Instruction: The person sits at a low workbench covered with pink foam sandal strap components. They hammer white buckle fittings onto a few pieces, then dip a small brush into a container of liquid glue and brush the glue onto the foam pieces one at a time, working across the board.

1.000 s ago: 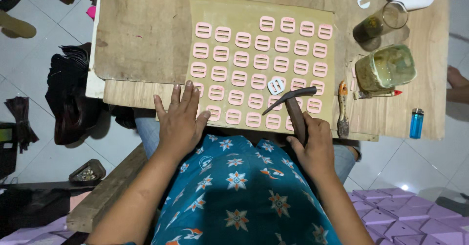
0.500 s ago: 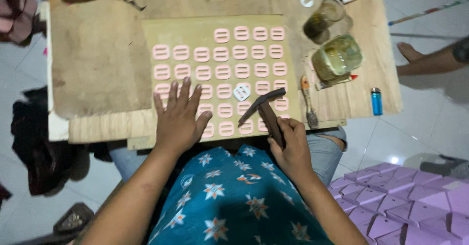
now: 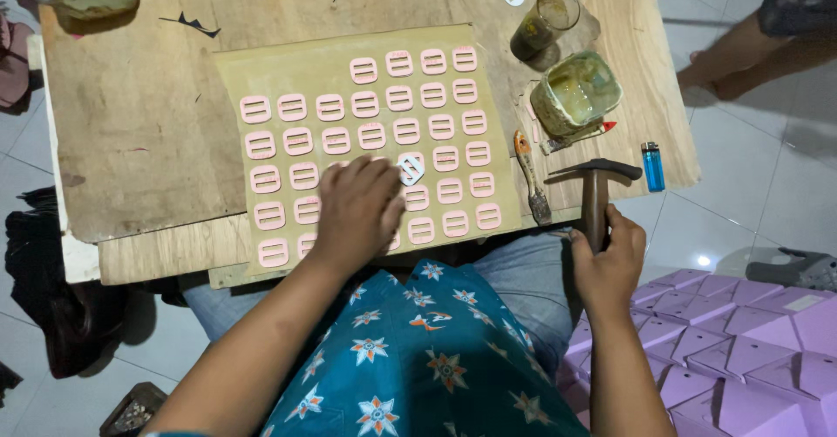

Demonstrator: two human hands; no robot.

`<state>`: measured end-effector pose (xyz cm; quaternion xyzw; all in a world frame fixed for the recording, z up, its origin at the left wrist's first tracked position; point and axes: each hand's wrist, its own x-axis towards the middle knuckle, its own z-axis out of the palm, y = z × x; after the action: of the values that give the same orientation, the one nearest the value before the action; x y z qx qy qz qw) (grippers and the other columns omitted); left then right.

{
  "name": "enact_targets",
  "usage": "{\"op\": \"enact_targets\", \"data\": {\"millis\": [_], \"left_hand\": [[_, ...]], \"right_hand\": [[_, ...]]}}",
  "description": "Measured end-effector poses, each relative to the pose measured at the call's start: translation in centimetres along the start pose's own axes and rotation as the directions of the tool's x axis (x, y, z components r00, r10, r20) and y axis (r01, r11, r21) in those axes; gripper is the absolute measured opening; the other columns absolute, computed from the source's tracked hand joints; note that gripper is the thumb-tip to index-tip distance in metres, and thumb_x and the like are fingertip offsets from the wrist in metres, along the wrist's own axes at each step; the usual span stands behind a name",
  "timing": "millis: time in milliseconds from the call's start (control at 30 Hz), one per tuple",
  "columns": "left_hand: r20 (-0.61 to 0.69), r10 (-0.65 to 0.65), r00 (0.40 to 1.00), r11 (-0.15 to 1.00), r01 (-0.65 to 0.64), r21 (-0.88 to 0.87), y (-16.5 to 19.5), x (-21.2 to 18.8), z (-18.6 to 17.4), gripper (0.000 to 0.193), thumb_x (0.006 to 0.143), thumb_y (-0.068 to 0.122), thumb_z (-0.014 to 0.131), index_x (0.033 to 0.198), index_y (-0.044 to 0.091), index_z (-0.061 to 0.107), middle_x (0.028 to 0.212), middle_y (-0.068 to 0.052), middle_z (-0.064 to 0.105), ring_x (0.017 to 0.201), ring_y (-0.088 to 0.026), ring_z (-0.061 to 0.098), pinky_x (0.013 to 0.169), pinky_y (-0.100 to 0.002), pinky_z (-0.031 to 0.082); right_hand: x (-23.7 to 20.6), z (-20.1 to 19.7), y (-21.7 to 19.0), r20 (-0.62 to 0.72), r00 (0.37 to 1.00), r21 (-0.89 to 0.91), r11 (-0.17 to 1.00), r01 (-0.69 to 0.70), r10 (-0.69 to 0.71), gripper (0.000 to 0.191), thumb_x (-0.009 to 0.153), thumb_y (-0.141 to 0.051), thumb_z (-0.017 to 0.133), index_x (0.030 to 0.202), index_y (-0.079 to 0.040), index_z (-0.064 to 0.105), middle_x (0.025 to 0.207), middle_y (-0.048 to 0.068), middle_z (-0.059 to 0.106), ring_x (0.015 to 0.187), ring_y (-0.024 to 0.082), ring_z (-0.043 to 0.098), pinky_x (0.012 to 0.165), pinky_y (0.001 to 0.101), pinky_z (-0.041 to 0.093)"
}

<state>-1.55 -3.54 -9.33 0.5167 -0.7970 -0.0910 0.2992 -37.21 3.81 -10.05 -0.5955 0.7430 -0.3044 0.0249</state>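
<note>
Head view, looking down on your lap and the wooden counter [image 3: 157, 132]. Landmark: the tan sheet [image 3: 288, 71] lying flat on that counter.

- Pink buckle pieces [image 3: 399, 99]: laid in rows across the sheet, flat, close but apart.
- White buckle piece [image 3: 411, 169]: near the sheet's centre, tilted, the only one out of line.
- Left hand [image 3: 356, 212]: palm down on the sheet's near half, fingers together and flat, fingertips just beside the white piece; nothing gripped.
- Right hand [image 3: 608, 263]: off the sheet's right edge, past the counter's near rim, closed round the handle of the hammer [image 3: 596, 195], head level and clear of the sheet.
- Right of the sheet: brush [image 3: 530, 178], glass jar [image 3: 575, 93], blue lighter [image 3: 652, 166].

Step, as judged: you are steadying or seating a piece, hammer held in reserve. A next move would call for your fingers clear of the white piece before any strike.
</note>
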Motion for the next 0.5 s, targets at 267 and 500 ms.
{"op": "enact_targets", "data": {"millis": [267,500], "left_hand": [[-0.045,0.029,0.999,0.999,-0.031,-0.044,1.5,2.9,0.4,0.03,0.087,0.017,0.074,0.115,0.011,0.067,0.109,-0.006,0.063,0.107,-0.027,0.059,0.098,-0.046,0.041],[0.469,-0.314,0.826,0.069,0.512,-0.856,1.9,2.7,1.3,0.027,0.095,0.007,0.062,0.121,0.002,0.054,0.103,-0.009,0.065,0.096,-0.022,0.063,0.081,-0.04,0.058]], "right_hand": [[0.7,0.8,-0.4,0.01,0.999,0.012,0.999,-0.052,0.052,0.057,0.085,-0.016,0.083,0.134,0.003,0.062,0.121,0.021,0.059,0.113,0.037,0.058,0.097,0.0423,0.049],[2.9,-0.8,-4.6,0.046,0.995,0.229,0.971,0.075,-0.087,0.034,0.095,-0.013,0.074,0.127,-0.002,0.07,0.122,0.016,0.065,0.106,0.027,0.064,0.093,0.0385,0.053]]}}
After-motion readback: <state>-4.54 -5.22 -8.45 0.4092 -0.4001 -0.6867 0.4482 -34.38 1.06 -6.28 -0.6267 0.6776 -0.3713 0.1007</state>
